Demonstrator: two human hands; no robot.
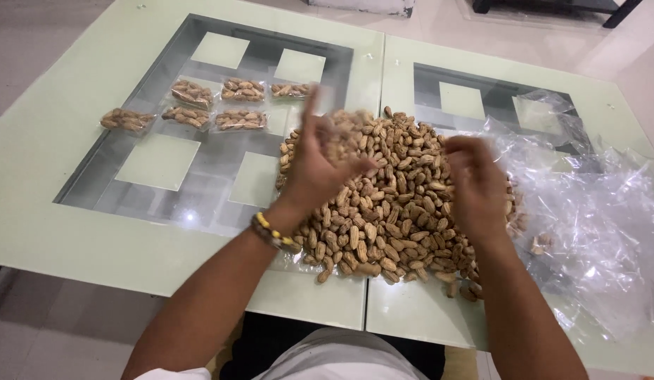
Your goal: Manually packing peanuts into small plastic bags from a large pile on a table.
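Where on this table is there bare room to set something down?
Bare: the pale green border of the table left of and in front of the small filled bags, and the far edge. Crowded: the middle, under the peanut pile and both hands, left hand, right hand; loose clear plastic covers the right.
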